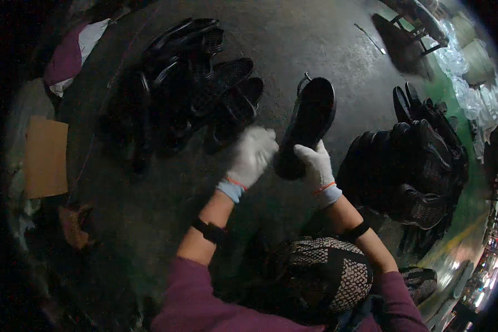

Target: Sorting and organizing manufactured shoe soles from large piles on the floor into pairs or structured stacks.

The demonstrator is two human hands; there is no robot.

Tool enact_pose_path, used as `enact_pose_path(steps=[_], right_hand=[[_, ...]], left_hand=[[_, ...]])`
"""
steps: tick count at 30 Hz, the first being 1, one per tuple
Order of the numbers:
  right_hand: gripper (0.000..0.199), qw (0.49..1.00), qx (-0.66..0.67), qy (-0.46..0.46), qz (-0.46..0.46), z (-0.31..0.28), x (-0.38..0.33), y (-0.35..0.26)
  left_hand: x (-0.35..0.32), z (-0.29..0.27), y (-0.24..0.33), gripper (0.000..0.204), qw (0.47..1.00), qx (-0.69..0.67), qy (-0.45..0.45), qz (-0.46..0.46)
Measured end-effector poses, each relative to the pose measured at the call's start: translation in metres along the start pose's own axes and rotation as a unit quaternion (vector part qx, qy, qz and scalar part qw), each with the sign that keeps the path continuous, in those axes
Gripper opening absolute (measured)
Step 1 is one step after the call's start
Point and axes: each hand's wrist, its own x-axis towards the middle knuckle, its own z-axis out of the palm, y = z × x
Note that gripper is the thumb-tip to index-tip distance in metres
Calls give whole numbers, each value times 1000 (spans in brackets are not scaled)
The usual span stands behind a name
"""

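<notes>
Two gloved hands on one black shoe [307,126]. Right hand [317,165]: fingers clenched round the shoe's near end, grasping it from below. Left hand [253,154]: fingers curled, touching the shoe's left edge; whether it truly grips cannot be told. Shoe: held above the floor [293,39], sole up, long axis running away from the fingers and slightly rightward, far end free. Left of the shoe: a pile of black shoes [196,83]. Right of the shoe: a second pile [420,160]. Nearer than the shoe: a patterned upper [326,271] in the lap.
</notes>
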Motion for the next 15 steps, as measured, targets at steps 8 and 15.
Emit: enact_pose_path(steps=[8,15], right_hand=[[55,971,163,-141,108,-37,-51,-53],[78,911,392,-128,-6,-25,-73,-114]], left_hand=[[132,-147,16,59,717,590,253,-271],[148,-129,22,59,768,576,147,-241]])
